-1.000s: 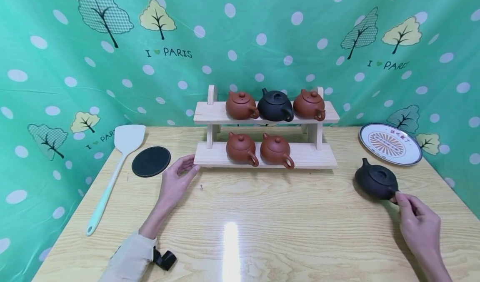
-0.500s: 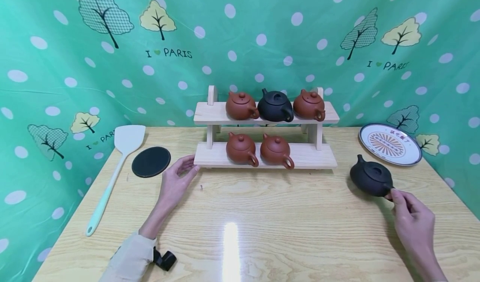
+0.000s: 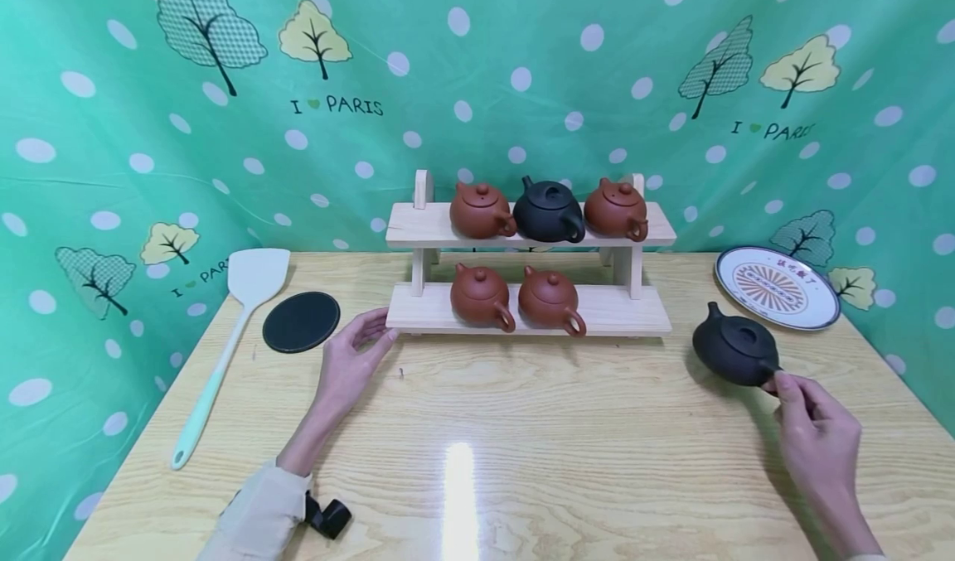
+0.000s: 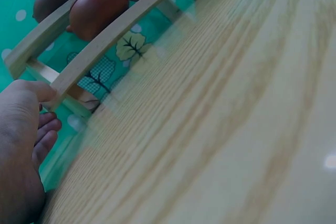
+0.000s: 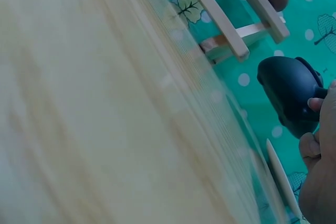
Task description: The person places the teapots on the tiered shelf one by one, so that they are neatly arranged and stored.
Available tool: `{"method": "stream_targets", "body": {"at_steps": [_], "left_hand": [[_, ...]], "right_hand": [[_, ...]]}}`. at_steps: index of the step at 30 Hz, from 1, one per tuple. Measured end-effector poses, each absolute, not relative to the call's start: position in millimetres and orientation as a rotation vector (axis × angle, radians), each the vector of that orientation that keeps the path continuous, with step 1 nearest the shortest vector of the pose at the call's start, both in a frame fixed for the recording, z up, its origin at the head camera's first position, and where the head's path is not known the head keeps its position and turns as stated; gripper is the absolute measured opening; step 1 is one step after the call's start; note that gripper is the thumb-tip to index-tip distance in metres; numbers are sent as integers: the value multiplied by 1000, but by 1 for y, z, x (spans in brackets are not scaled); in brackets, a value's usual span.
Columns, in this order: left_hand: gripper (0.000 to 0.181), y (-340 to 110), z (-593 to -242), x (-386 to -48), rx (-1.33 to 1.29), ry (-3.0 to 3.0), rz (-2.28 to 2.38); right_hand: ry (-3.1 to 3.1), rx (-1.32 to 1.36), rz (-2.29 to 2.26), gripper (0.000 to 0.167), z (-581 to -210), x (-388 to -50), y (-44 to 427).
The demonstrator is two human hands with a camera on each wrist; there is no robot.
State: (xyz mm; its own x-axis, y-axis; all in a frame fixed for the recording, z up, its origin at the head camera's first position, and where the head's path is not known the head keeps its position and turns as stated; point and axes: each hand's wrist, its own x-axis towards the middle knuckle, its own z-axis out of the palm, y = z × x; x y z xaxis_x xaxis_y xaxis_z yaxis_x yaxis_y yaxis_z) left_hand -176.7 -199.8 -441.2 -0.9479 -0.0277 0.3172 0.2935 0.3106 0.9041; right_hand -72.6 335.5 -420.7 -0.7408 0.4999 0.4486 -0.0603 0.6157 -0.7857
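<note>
In the head view my right hand [image 3: 821, 441] pinches the handle of a black teapot [image 3: 734, 347], held above the table at the right. The right wrist view shows this teapot [image 5: 291, 95] off the tabletop, its handle partly covered by the fingers. My left hand [image 3: 354, 358] grips the left front corner of a two-tier wooden shelf [image 3: 634, 312], with the thumb at the front edge in the left wrist view. On the upper tier, another black teapot [image 3: 548, 213] stands between a brown teapot [image 3: 479, 211] and a second brown teapot [image 3: 615, 209]. Two brown teapots [image 3: 548, 297] occupy the lower tier.
A patterned white plate [image 3: 776, 287] lies at the back right, just behind the held teapot. To the left are a round black coaster [image 3: 301, 322] and a white spatula [image 3: 235, 337] with a mint handle. A green curtain [image 3: 477, 72] hangs behind the table.
My right hand has carried the black teapot a little left and toward the back, slowing in the last half second. The left hand and the shelf have stayed put.
</note>
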Motion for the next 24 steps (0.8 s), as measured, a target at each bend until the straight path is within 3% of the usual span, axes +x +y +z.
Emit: {"method": "stream_targets", "body": {"at_steps": [24], "left_hand": [[40, -199, -439, -176, -239, -2312, -1672]], "right_hand": [[-2151, -244, 1133, 27, -415, -79, 315]]}}
